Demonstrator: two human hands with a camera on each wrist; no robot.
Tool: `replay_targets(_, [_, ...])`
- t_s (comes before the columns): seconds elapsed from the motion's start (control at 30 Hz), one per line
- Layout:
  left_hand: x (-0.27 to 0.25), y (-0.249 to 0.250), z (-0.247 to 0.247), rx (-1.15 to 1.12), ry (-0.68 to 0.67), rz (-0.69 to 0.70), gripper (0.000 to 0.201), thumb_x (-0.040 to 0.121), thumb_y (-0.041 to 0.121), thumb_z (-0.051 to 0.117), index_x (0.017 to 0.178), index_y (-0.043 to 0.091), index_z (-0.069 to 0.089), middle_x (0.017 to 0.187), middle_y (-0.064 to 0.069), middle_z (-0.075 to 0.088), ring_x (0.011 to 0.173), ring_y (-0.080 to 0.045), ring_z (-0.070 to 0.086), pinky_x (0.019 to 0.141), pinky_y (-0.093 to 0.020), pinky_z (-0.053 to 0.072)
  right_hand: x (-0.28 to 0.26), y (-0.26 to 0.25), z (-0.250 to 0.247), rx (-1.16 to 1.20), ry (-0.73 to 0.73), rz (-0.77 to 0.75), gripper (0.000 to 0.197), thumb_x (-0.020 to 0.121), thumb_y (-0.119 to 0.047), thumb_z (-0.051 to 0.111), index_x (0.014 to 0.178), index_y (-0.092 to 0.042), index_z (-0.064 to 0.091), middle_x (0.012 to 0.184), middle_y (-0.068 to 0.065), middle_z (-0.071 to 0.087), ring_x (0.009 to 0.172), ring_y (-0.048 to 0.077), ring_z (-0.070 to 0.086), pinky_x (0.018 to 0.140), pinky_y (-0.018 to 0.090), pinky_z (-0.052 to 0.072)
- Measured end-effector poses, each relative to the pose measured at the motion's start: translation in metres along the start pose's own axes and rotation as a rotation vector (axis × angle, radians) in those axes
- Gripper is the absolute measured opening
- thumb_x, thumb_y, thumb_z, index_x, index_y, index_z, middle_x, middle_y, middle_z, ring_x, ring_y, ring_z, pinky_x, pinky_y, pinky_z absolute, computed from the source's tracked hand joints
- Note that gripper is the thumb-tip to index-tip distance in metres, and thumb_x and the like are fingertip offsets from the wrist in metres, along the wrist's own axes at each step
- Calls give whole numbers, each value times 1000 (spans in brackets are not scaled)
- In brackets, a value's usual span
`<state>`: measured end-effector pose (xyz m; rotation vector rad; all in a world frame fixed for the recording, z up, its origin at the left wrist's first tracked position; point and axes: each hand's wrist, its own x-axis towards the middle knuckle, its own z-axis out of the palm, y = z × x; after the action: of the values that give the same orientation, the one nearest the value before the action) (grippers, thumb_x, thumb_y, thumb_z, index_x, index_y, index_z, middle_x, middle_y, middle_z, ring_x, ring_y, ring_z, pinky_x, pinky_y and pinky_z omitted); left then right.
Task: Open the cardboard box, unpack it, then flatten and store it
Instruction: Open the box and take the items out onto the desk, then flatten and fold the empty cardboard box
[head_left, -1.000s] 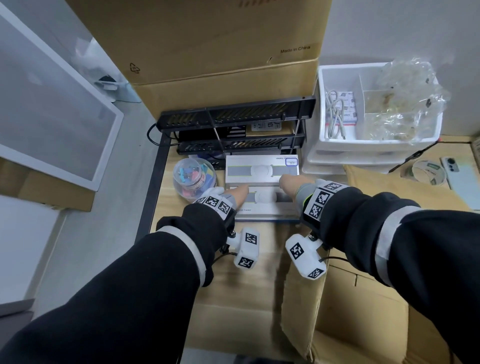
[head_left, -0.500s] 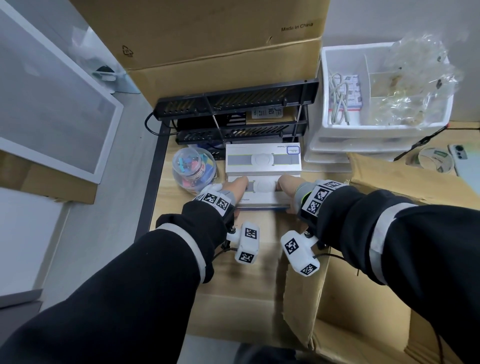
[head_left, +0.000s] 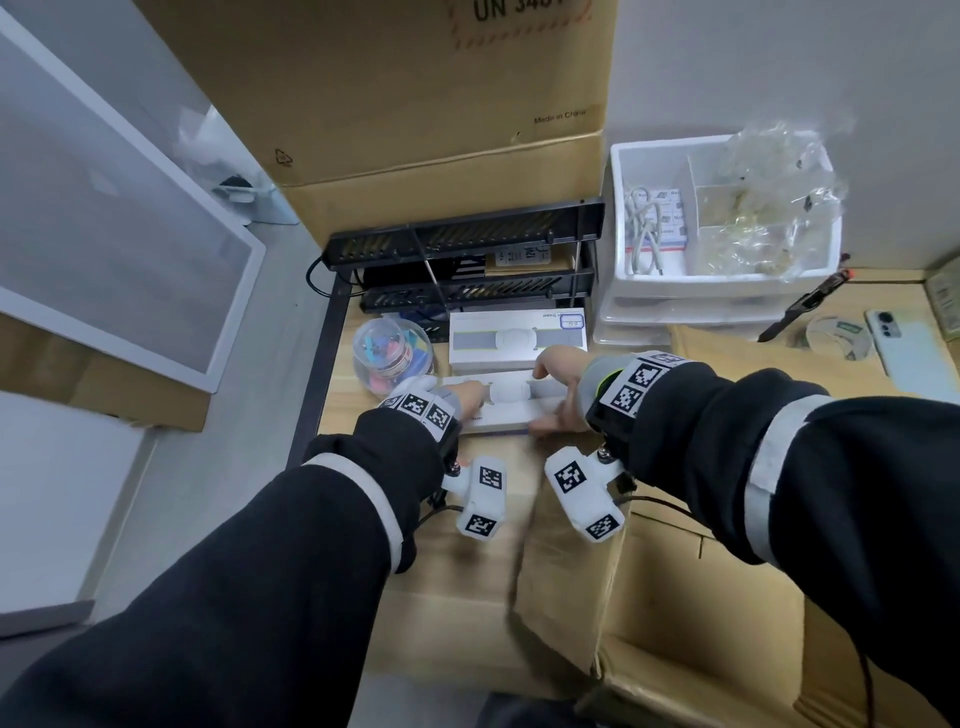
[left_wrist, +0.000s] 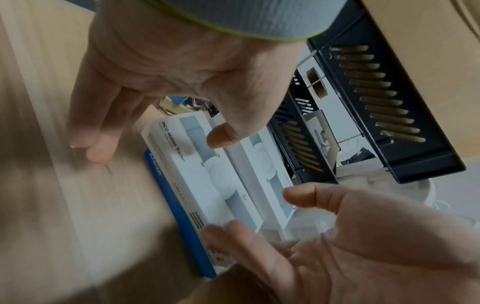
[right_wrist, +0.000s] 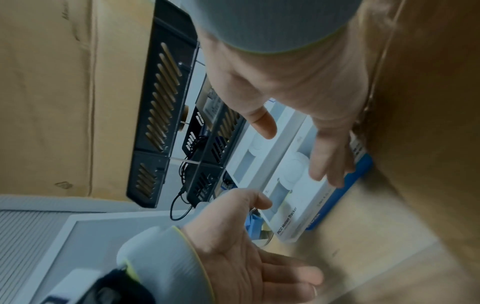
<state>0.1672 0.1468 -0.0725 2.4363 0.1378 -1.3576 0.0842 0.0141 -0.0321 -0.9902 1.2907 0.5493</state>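
A white tracker box (head_left: 511, 400) lies on a flat blue box (left_wrist: 176, 205) on the wooden table (head_left: 483, 519), with a second white box (head_left: 517, 340) just behind it. My left hand (head_left: 467, 396) is at its left end, thumb over the lid and fingers loose beside it. My right hand (head_left: 553, 397) spans the right end, thumb toward the far edge and fingers over the near edge, without a firm grip. In the wrist views both hands (left_wrist: 153, 144) (right_wrist: 296, 152) look relaxed. The opened cardboard box (head_left: 675, 597) stands at the lower right, flaps up.
A clear jar of coloured clips (head_left: 387, 353) sits left of the boxes. A black mesh rack (head_left: 467, 244) and big cartons (head_left: 415, 104) close the back. White bins (head_left: 722, 280), a cutter (head_left: 800, 306), a tape roll (head_left: 836, 338) and a phone (head_left: 904, 353) lie right.
My fingers rested on top of the near white box; now both hands sit loosely at its ends. The box has stayed on the blue one. The head view has tilted.
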Motion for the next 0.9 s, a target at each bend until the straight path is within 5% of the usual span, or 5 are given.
replay_targets(0.13, [-17, 3, -1, -72, -7, -10, 71, 64, 47, 68, 109, -3, 46, 93, -21, 65, 84, -33, 71, 81, -44, 58, -5, 7, -8, -101, -111, -124, 84, 48, -14, 82, 124, -12, 46, 143, 14, 46, 123, 34, 55, 105, 43, 47])
replay_targets(0.2, [-36, 7, 3, -92, 28, -17, 64, 70, 40, 62, 116, 0, 45, 79, -25, 69, 49, -35, 66, 57, -49, 58, -24, 6, -16, -19, -139, -89, 59, 71, -21, 65, 125, -3, 49, 128, 15, 62, 105, 27, 68, 96, 31, 53])
replay_targets(0.33, [-58, 29, 22, -37, 13, 101, 50, 71, 36, 63, 109, 3, 55, 75, -25, 74, 59, -32, 67, 76, -46, 57, -49, 5, -42, 4, -128, -167, 25, 91, -21, 47, 100, 0, 56, 86, 21, 73, 58, 25, 72, 51, 27, 59])
replay_targets(0.4, [-83, 44, 29, -26, -1, 214, 34, 84, 34, 64, 99, 5, 57, 76, -17, 70, 58, -26, 63, 65, -28, 54, -62, 7, -59, 5, -125, -200, 24, 93, -21, 45, 95, -1, 59, 78, 19, 74, 57, 23, 72, 51, 28, 59])
replay_targets(0.9, [-143, 98, 126, 508, 66, 418, 24, 94, 31, 57, 91, 8, 60, 98, -14, 64, 93, -28, 67, 86, -32, 56, -60, 80, -194, 53, -78, -212, 35, 95, -25, 43, 104, -1, 66, 95, 18, 76, 81, 23, 74, 66, 28, 60])
